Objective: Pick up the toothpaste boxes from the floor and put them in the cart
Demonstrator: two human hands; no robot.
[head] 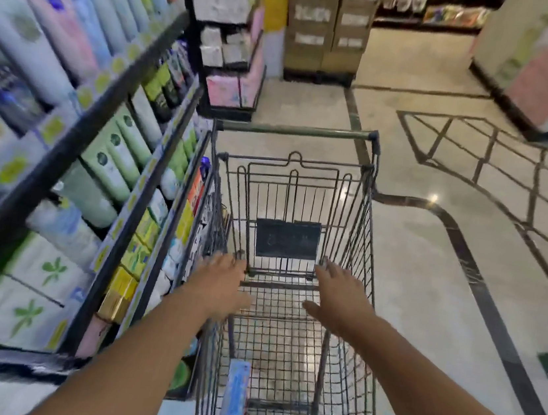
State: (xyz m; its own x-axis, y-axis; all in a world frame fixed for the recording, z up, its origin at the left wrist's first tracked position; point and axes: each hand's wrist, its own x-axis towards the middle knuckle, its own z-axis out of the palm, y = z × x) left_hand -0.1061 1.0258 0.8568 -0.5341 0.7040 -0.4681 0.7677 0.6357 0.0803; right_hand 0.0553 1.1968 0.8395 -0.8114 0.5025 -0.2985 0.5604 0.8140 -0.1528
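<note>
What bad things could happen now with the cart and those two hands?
The left hand and right hand are spread open over the cart and grip nothing, so the cart might roll off if bumped. It also stands very close to the shelves on the left, so a push could scrape or knock products down. The one blue box in the basket lies against the side wires and might slide about.

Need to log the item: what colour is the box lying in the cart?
Light blue box, with blurred print, seen in the head view.
</note>
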